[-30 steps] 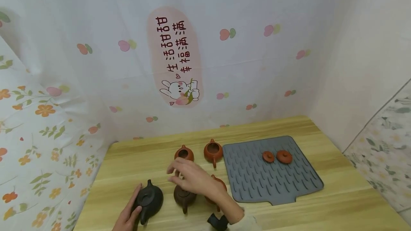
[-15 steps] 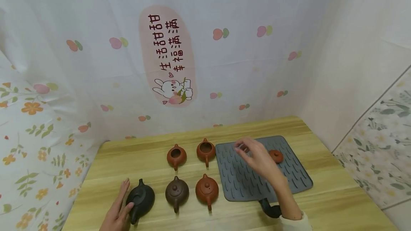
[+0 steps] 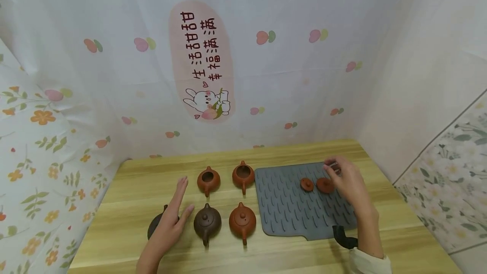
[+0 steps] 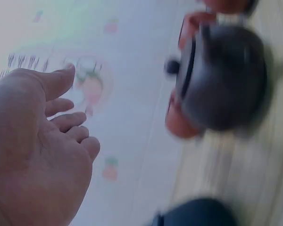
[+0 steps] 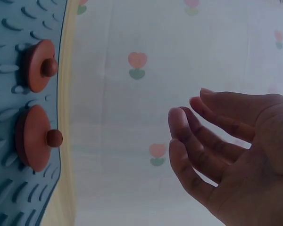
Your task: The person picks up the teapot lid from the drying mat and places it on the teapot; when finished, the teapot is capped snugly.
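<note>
the left hand (image 3: 167, 225) was spread, empty, beside a rounded brown teapot (image 3: 207, 223). the right hand (image 3: 349, 182) curved loosely, empty, near knobbed lids (image 3: 322, 185).

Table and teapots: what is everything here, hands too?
Table: 1, yellow wood-toned, beneath
Mat: 1, grey, right side
Lids: 2, orange, on the mat
Open teapots: 2, orange, back row
Orange teapot: 1, orange, front right
Brown teapot: 1, dark brown, front middle
Black teapot: 1, black, front left, partly hidden
Backdrop: 1, white, printed, behind
Floral panels: 2, pale, left and right
Curved piece: 1, black, lower right
Sleeve: 1, cream, lower right
Left hand: 1, bare, front left
Right hand: 1, bare, over the mat
</note>
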A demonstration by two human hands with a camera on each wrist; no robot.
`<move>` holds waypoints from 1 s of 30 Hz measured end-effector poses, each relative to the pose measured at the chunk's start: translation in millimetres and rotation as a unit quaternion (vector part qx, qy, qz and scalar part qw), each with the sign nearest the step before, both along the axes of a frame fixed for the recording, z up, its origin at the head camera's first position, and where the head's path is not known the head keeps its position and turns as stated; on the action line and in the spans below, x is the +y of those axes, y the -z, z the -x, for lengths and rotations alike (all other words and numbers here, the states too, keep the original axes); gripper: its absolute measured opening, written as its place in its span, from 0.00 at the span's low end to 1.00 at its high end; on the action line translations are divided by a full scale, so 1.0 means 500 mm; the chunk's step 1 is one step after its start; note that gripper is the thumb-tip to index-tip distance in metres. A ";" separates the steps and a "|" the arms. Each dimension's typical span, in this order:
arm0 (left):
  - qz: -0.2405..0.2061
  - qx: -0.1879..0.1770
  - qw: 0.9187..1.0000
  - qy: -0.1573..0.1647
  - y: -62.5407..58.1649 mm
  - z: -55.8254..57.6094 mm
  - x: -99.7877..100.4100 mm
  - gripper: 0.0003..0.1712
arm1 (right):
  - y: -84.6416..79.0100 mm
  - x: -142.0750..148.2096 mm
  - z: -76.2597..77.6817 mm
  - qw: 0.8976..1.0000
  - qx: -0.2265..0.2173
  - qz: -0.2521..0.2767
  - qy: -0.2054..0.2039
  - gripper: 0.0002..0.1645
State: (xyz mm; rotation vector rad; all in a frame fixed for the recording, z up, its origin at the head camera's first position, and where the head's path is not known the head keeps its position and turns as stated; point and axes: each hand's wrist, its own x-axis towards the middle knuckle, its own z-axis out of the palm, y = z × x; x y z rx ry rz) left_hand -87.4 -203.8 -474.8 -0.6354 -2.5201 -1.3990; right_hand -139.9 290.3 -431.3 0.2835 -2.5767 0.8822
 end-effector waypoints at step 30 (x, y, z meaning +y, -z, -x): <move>-0.022 -0.089 0.996 -0.008 0.118 0.212 0.265 0.37 | 0.087 0.055 0.058 0.991 -0.137 -0.015 -0.003 0.10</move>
